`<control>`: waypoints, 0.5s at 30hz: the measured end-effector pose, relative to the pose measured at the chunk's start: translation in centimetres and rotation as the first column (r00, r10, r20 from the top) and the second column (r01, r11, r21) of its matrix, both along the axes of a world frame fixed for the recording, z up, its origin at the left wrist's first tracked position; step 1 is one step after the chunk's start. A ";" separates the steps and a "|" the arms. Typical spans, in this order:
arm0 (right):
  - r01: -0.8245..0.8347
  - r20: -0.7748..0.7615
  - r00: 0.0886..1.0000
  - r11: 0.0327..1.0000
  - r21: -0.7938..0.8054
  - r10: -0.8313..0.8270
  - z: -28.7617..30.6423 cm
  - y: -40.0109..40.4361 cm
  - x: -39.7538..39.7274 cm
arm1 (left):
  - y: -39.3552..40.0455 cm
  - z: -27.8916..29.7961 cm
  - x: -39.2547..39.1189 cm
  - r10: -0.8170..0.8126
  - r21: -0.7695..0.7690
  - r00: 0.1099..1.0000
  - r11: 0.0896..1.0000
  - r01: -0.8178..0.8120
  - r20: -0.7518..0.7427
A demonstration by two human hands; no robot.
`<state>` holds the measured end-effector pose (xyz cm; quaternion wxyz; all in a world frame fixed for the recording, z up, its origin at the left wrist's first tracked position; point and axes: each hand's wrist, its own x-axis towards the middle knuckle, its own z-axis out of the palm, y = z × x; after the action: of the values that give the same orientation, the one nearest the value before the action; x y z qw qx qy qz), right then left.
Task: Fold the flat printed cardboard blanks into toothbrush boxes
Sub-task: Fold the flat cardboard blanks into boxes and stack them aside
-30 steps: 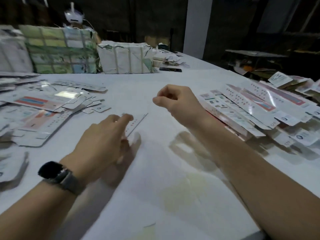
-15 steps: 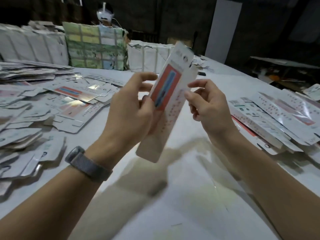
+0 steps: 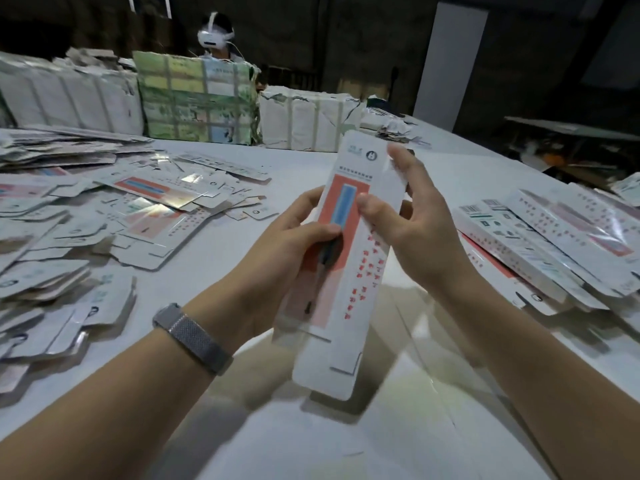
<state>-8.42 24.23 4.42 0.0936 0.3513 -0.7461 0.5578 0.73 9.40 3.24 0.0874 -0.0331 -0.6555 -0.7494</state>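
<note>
One second ago both hands were low over the tabletop, the left hand reaching for a blank lying flat and the right hand curled and holding nothing; half a second ago the blank was already lifted between them. Now the cardboard blank (image 3: 341,271) stands nearly upright in the middle of the frame, well above the tabletop (image 3: 398,427), its printed face with the red panel and blue strip turned toward the camera. The left hand (image 3: 277,258) grips its left edge, thumb pressed on the red panel, fingers curled behind. The right hand (image 3: 412,223) pinches the right edge, thumb on the front, fingers behind the card, the forefinger raised near the top. A grey mesh watch strap (image 3: 194,337) circles the left wrist.

The tabletop is white and broad. A loose heap of flat blanks (image 3: 114,216) spreads over the left of the frame, and a neater stack of blanks (image 3: 554,244) lies at the right edge. Along the far side stand wrapped bundles (image 3: 197,102), white and green. Behind them, in the upper left, sits another person wearing a white headset (image 3: 214,36). The room beyond is dark, with a pale pillar (image 3: 446,60) in the upper right.
</note>
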 end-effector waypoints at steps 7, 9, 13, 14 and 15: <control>0.067 -0.030 0.997 0.991 0.117 -0.064 -0.3 -0.2 -0.3 | 0.8 -0.3 0.7 -0.204 0.325 0.969 0.934 0.149 0.142; 0.076 -0.018 0.997 0.991 0.110 -0.074 -0.3 -0.2 -0.3 | 0.4 -0.4 0.5 -0.226 0.320 0.962 0.933 0.167 0.155; -0.038 0.102 0.994 0.998 -0.039 0.042 0.4 -0.4 0.4 | -0.1 -0.4 0.4 -0.306 0.291 0.946 0.919 0.264 0.106; -0.048 0.116 0.992 0.998 -0.044 0.053 0.6 -0.4 0.5 | -0.2 -0.4 0.3 -0.303 0.279 0.948 0.923 0.266 0.098; -0.053 0.129 0.990 0.998 -0.036 0.057 0.8 -0.3 0.5 | -0.1 -0.4 0.3 -0.287 0.266 0.954 0.930 0.255 0.088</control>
<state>-7.87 23.94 5.21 0.0351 0.3331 -0.7314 0.5940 1.04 9.30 2.85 -0.0547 -0.0651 -0.5484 -0.8319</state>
